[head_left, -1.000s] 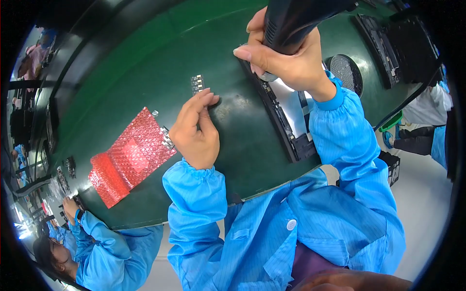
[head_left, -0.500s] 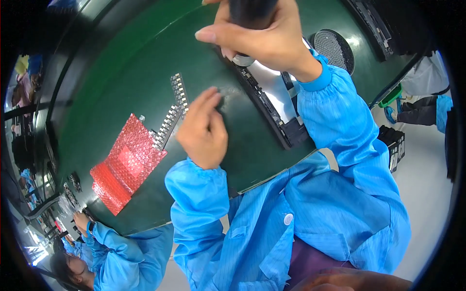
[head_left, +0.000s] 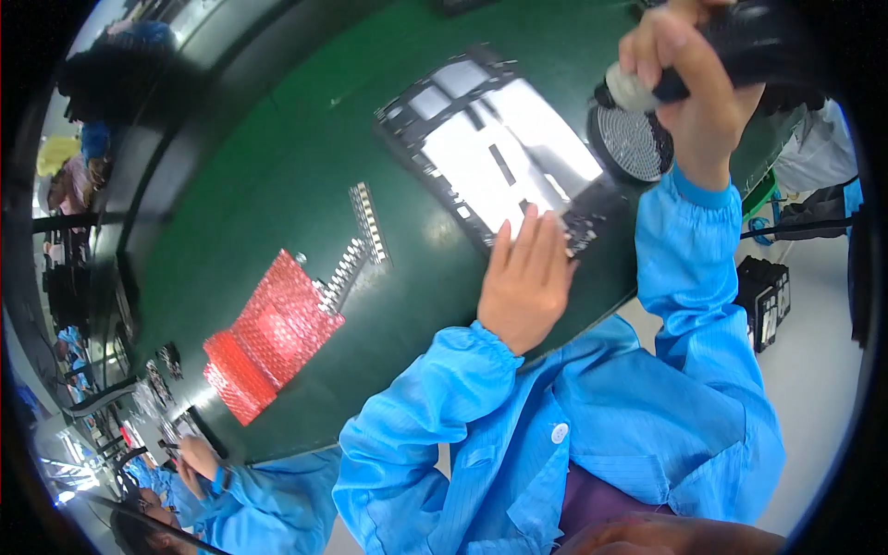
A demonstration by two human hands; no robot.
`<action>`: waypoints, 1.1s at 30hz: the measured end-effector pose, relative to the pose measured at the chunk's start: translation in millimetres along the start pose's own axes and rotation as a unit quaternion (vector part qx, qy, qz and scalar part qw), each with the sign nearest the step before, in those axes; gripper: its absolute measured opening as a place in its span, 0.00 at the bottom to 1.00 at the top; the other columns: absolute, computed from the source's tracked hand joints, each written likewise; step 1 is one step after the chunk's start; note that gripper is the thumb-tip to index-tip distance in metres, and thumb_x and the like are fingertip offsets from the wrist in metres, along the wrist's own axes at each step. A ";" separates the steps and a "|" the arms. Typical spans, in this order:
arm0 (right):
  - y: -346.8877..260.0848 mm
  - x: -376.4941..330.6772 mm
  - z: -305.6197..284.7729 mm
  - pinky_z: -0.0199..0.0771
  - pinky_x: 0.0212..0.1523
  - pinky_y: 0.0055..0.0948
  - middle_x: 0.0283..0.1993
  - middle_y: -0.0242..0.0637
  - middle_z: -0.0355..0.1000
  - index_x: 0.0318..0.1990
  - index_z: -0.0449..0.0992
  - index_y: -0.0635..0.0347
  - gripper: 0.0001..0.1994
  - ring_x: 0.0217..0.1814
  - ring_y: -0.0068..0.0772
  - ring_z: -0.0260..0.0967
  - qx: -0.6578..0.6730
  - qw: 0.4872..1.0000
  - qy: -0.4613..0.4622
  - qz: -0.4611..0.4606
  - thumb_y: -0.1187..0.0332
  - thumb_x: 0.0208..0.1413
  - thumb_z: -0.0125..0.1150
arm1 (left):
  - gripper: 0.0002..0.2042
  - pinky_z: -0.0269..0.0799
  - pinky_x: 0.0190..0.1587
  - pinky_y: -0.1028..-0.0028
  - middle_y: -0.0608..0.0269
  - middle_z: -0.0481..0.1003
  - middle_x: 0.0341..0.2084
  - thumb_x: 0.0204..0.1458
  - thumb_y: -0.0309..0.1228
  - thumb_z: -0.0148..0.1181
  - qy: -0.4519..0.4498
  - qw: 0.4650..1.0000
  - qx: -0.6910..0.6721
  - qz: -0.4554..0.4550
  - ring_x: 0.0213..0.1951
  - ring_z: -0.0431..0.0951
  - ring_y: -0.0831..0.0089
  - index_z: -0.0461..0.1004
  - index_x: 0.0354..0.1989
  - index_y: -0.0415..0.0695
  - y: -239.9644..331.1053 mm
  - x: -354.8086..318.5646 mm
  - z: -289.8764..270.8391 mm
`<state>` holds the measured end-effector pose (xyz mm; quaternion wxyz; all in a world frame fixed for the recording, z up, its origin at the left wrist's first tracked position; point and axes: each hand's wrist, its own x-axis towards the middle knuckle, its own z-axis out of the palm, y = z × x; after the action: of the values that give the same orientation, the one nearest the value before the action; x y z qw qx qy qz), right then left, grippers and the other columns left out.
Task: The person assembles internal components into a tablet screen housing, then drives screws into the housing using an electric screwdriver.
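My left hand lies flat with fingers stretched out on the near edge of a flat black electronic device frame with bright silver plates. In my raised right hand, at the upper right, is a black electric screwdriver with a pale rounded front end. The fingers wrap round it; motion blurs its tip. Below that hand, a round black dish with a grey dotted surface stands beside the device's right edge.
Left of the device, two narrow strips of small pale parts lie on the green table. A red bubble-wrap pouch touches one strip. A co-worker's hand works at the lower left. Black parts are stacked right of the table.
My right hand has swung right with the screwdriver, from above the device to over the dish. My left hand has moved right onto the device, which now lies fully in sight.
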<state>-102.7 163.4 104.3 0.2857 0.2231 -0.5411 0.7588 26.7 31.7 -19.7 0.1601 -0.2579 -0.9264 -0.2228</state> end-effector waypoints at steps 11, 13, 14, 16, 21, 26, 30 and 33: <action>27.4 -31.9 -36.0 0.63 0.19 0.17 0.21 0.31 0.70 0.45 0.68 0.65 0.21 0.18 0.18 0.66 -0.005 0.976 -0.134 0.171 0.79 0.42 0.68 | 0.11 0.67 0.49 0.56 0.50 0.73 0.39 0.46 0.27 0.57 -0.008 0.978 0.149 -0.147 0.44 0.72 0.51 0.72 0.38 0.36 -191.3 101.1 -77.6; 26.8 -32.6 -37.1 0.62 0.20 0.17 0.22 0.30 0.69 0.45 0.68 0.63 0.22 0.20 0.16 0.65 -0.003 0.953 -0.158 0.257 0.77 0.41 0.70 | 0.08 0.68 0.46 0.56 0.50 0.73 0.38 0.44 0.23 0.56 0.003 0.963 0.231 -0.137 0.40 0.73 0.51 0.73 0.34 0.36 -203.7 115.2 -80.0; 28.1 -34.2 -38.2 0.62 0.20 0.17 0.22 0.30 0.69 0.45 0.68 0.63 0.22 0.20 0.16 0.65 0.002 0.955 -0.156 0.251 0.77 0.41 0.70 | 0.09 0.66 0.48 0.58 0.50 0.72 0.40 0.43 0.22 0.56 0.012 0.973 0.194 -0.123 0.42 0.72 0.52 0.72 0.35 0.36 -205.6 119.1 -75.1; 34.1 -38.3 -40.9 0.62 0.19 0.20 0.21 0.32 0.66 0.49 0.61 0.64 0.26 0.19 0.19 0.63 0.036 0.946 -0.198 0.254 0.83 0.42 0.66 | 0.14 0.67 0.50 0.58 0.50 0.71 0.46 0.44 0.23 0.56 -0.027 0.979 0.189 -0.068 0.46 0.71 0.49 0.72 0.42 0.38 -191.7 140.3 -61.4; 39.4 -41.7 -45.9 0.57 0.26 0.17 0.22 0.29 0.66 0.53 0.60 0.63 0.34 0.25 0.16 0.63 0.069 0.926 -0.271 0.255 0.76 0.36 0.73 | 0.20 0.57 0.61 0.55 0.51 0.65 0.54 0.42 0.23 0.58 -0.106 0.964 0.242 0.021 0.60 0.61 0.57 0.69 0.47 0.37 -164.0 203.8 -13.5; 46.5 -48.2 -33.3 0.55 0.18 0.15 0.18 0.25 0.63 0.34 0.69 0.61 0.20 0.18 0.12 0.57 0.063 0.936 -0.244 0.246 0.70 0.36 0.76 | 0.26 0.56 0.61 0.54 0.54 0.62 0.57 0.41 0.23 0.61 -0.176 0.929 0.312 -0.095 0.61 0.60 0.58 0.65 0.53 0.36 -212.3 267.9 32.2; 51.0 -51.9 -37.5 0.56 0.19 0.17 0.17 0.25 0.61 0.35 0.69 0.62 0.18 0.19 0.12 0.55 0.026 0.941 -0.229 0.247 0.72 0.38 0.74 | 0.26 0.59 0.58 0.55 0.54 0.63 0.56 0.42 0.26 0.61 -0.097 0.938 0.309 -0.124 0.58 0.63 0.59 0.65 0.54 0.37 -214.4 273.6 29.5; 54.2 -54.0 -42.9 0.56 0.20 0.19 0.17 0.25 0.60 0.35 0.69 0.63 0.18 0.19 0.13 0.54 0.013 0.950 -0.203 0.237 0.73 0.38 0.73 | 0.19 0.64 0.44 0.61 0.61 0.70 0.46 0.38 0.26 0.60 -0.035 0.936 0.311 -0.158 0.49 0.71 0.64 0.71 0.43 0.42 -188.7 264.4 1.3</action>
<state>-100.7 180.1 18.3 -0.0217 0.2413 -0.6150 0.7504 -292.8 -5.0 25.6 0.1622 -0.0533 -0.9833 0.0635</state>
